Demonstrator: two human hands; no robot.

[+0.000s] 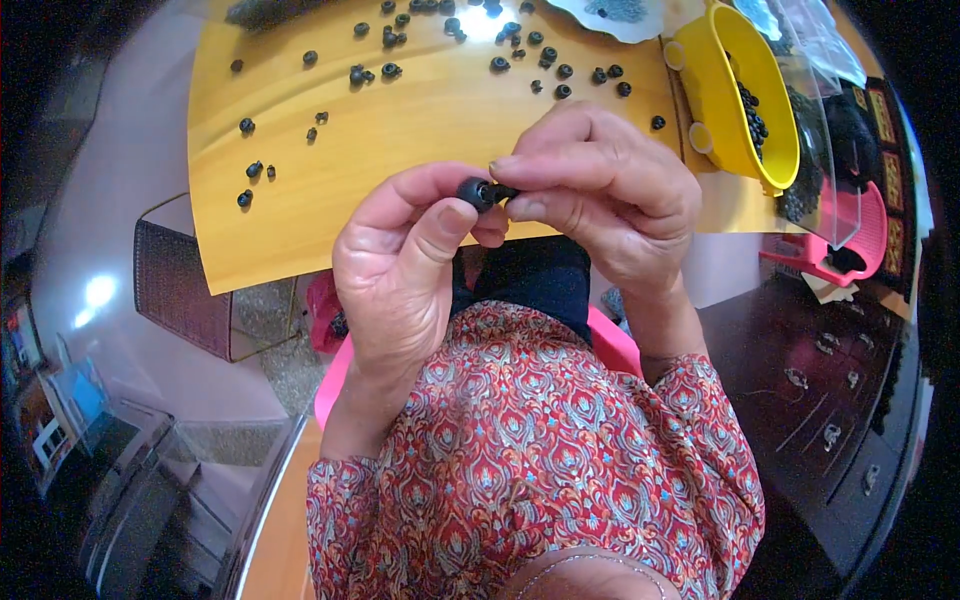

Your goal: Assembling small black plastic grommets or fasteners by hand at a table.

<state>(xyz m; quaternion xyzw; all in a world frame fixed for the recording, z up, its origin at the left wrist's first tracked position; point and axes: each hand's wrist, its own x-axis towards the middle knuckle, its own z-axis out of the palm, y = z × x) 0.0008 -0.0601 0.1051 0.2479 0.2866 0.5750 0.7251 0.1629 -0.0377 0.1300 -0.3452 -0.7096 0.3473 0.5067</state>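
Observation:
Above the near edge of the yellow-brown table (pixel 420 120), my left hand (pixel 400 265) pinches a round black plastic part (pixel 474 193) between thumb and fingers. My right hand (pixel 625 195) grips a smaller dark piece (pixel 504 191) by thumb and forefinger. The small piece meets the open right end of the round part; whether it sits inside, I cannot tell. Fingertips partly cover both pieces. Similar black parts lie scattered over the table, among them one small knob (pixel 563 91) beyond my right hand and another (pixel 245 199) at the left.
A yellow plastic tub (pixel 712 60) holding many black parts (pixel 755 120) stands at the right. A white dish (pixel 655 22) with dark small bits lies at the far edge. Clear plastic bags (pixel 820 45), a pink chair (pixel 860 215) and a dark drawer cabinet (pixel 800 380) are farther right.

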